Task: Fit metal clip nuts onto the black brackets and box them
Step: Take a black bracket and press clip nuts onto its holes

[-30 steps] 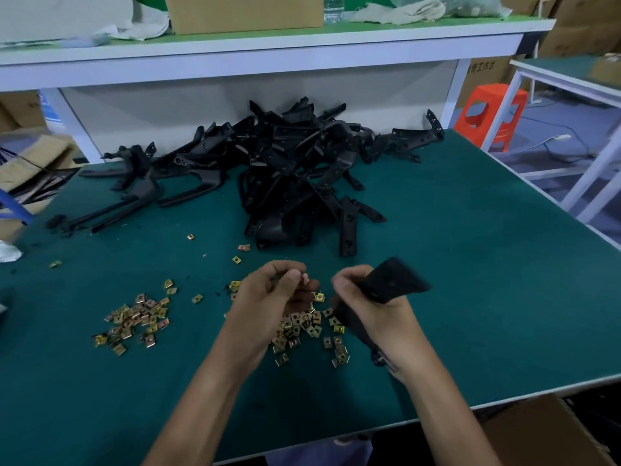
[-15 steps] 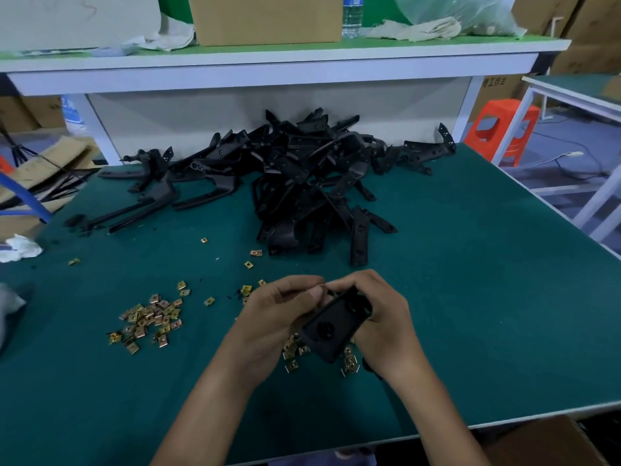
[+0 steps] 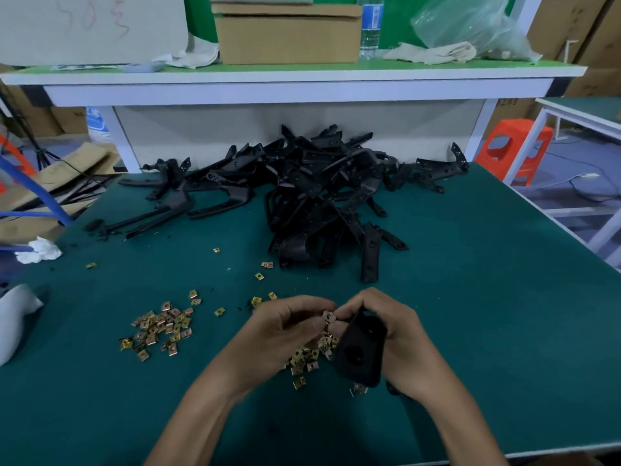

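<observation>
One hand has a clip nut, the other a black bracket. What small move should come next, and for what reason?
Probably push the clip nut onto the top edge of the black bracket. The left hand pinches the nut right at that edge, the right hand holds the bracket tilted toward it, and the nut does not look seated yet.
</observation>
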`<state>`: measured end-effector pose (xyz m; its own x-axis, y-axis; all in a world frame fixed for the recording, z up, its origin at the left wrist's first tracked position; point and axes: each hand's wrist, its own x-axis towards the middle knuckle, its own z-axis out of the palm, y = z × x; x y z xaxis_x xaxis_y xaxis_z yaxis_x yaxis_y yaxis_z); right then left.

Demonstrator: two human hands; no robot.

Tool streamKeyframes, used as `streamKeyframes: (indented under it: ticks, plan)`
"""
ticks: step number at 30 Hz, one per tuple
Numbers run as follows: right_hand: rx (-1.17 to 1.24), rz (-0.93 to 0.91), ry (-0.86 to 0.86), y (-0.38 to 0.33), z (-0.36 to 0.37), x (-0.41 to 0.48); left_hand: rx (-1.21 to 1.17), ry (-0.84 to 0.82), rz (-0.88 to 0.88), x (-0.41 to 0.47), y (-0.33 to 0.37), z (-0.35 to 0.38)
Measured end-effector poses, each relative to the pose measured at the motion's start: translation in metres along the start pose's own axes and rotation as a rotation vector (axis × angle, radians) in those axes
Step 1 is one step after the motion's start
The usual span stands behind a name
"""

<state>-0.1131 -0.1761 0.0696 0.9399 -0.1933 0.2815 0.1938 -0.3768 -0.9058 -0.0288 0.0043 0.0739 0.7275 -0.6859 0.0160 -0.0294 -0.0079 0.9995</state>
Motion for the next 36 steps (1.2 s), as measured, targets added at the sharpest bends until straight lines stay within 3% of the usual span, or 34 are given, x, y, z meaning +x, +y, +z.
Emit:
streamKeyframes:
  ticks: [5, 15, 19, 27, 30, 34, 36]
  plan:
    - [-0.307, -0.08, 0.01, 0.004, 0.005, 0.002, 0.236, 0.108, 0.035, -0.001, 0.004, 0.012]
    - [-0.322, -0.187, -0.025, 0.005, 0.004, 0.002, 0.197, 0.049, 0.05, -0.012, 0.011, -0.001]
    - [-0.418, -0.214, 0.001, -0.004, 0.007, -0.002, 0.119, 0.109, 0.009, -0.015, 0.008, 0.003]
    - [-0.467, -0.218, 0.038, -0.018, 0.017, -0.016, 0.243, 0.32, 0.032, -0.017, 0.008, 0.011]
    - [-0.42, -0.138, 0.067, -0.011, 0.015, -0.016, 0.139, 0.363, 0.023, -0.016, 0.009, -0.003]
    - [-0.495, 0.073, 0.075, 0.016, -0.009, 0.0, 0.206, 0.448, -0.064, -0.012, 0.007, -0.022]
    - [-0.27, 0.228, 0.152, 0.021, -0.013, 0.001, 0.109, 0.452, -0.115, -0.013, 0.003, -0.023]
